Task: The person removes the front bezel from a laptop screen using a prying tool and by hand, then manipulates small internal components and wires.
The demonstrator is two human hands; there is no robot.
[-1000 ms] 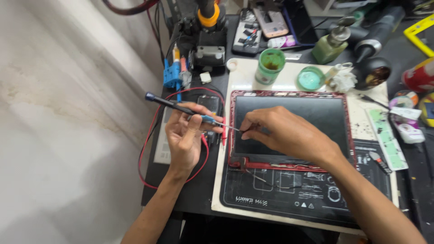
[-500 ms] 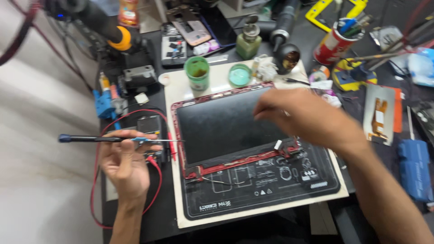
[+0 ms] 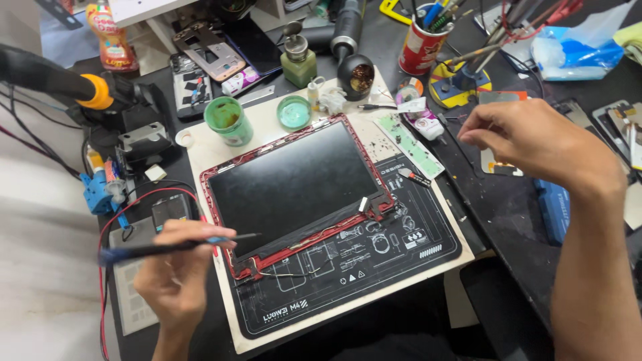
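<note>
Two hands at a repair tabletop, working over an opened tablet

The left hand is closed around a slim soldering iron, tip aimed at the red-framed tablet lying just right of it on a work mat. The right hand hovers empty, loosely curled, well right of the tablet. The screen looks thin and fragile; probably best held by its frame edges

the right hand is lifting off the red-framed black tablet screen, now well to its left, while the left hand is levelling the thin blue-handled screwdriver.
</note>
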